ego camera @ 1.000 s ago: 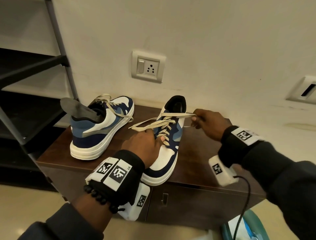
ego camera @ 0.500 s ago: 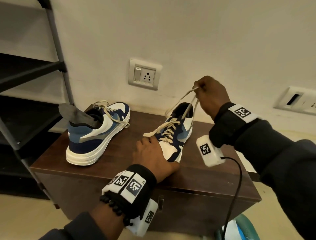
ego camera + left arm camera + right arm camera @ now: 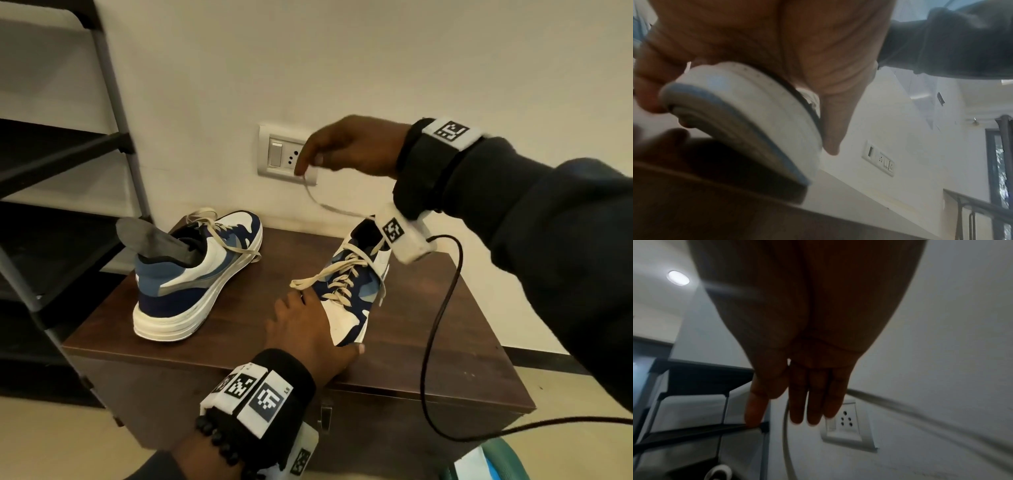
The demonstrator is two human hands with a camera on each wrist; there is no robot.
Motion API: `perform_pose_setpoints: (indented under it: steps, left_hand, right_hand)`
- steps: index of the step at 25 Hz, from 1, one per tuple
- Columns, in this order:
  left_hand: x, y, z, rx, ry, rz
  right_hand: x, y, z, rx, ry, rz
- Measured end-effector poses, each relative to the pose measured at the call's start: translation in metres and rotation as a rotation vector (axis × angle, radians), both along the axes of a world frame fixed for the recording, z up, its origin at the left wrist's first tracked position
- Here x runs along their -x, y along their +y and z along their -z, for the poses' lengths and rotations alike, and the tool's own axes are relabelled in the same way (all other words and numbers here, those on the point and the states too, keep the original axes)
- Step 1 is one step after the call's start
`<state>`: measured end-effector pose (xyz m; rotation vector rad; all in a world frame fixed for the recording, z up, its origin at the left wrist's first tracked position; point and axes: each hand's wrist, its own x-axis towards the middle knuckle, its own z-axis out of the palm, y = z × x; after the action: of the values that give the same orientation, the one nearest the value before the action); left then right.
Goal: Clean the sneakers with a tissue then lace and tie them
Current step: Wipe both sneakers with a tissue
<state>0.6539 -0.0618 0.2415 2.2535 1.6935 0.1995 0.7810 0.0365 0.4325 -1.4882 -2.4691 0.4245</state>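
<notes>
Two blue-and-white sneakers stand on a brown cabinet (image 3: 438,346). The left sneaker (image 3: 202,284) has a grey insole sticking out of its heel. My left hand (image 3: 308,329) grips the toe of the right sneaker (image 3: 349,308), thumb on one side and fingers curled under the sole. In the left wrist view that sneaker (image 3: 756,113) is tipped off the wood. My right hand (image 3: 329,150) is raised in front of the wall socket, fingers straight. A cream lace (image 3: 329,207) runs from those fingers down to the shoe's collar. The lace (image 3: 900,407) lies across the fingers (image 3: 813,402), unpinched.
A black shelf rack (image 3: 113,144) stands at the left, close to the left sneaker. A white wall socket (image 3: 281,157) sits behind my right hand. A black cable (image 3: 435,325) hangs from my right wrist across the cabinet's right side. A teal object (image 3: 507,455) lies on the floor at bottom right.
My right hand has risen and swung left in front of the socket, and its fingers have straightened from pinching the lace. My left hand stays on the sneaker's toe.
</notes>
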Motion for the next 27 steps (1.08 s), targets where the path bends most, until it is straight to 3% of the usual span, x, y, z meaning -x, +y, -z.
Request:
perform_pose_setpoints:
  steps: [1, 3, 5, 8, 11, 14, 16, 19, 23, 25, 27]
  left_hand:
    - [0.0, 0.0, 0.0, -0.03, 0.019, -0.001]
    - [0.002, 0.002, -0.002, -0.091, 0.002, 0.005]
    - [0.003, 0.007, -0.006, -0.095, -0.085, 0.024]
    - [0.008, 0.014, -0.011, -0.076, -0.182, 0.028]
    - [0.017, 0.02, -0.017, -0.1, -0.218, -0.057]
    - [0.023, 0.022, -0.024, -0.1, -0.211, -0.107]
    - [0.022, 0.021, -0.025, -0.078, -0.198, -0.094]
    - [0.021, 0.021, -0.023, -0.076, -0.207, -0.072]
    - [0.02, 0.021, -0.023, -0.055, -0.235, -0.059]
    - [0.016, 0.021, -0.02, -0.065, -0.226, -0.032]
    - [0.008, 0.019, -0.017, -0.078, -0.191, 0.001]
  right_hand:
    - [0.006, -0.003, 0.007, 0.052, -0.094, -0.041]
    - [0.004, -0.012, 0.019, 0.095, -0.033, 0.0]
    - [-0.013, -0.027, 0.035, 0.01, 0.138, 0.16]
    - [-0.059, -0.057, 0.079, -0.227, 0.07, 0.498]
    - [-0.082, -0.082, 0.134, 0.036, -0.025, 0.59]
    - [-0.08, -0.088, 0.166, 0.155, 0.085, 0.596]
    - [-0.077, -0.089, 0.163, 0.118, 0.144, 0.593]
    - [-0.065, -0.088, 0.126, -0.093, 0.177, 0.572]
    - [-0.023, -0.082, 0.061, -0.142, 0.365, 0.21]
    - [-0.023, -0.079, 0.054, -0.286, 0.467, 0.263]
    - [-0.053, -0.086, 0.067, -0.496, 0.641, 0.451]
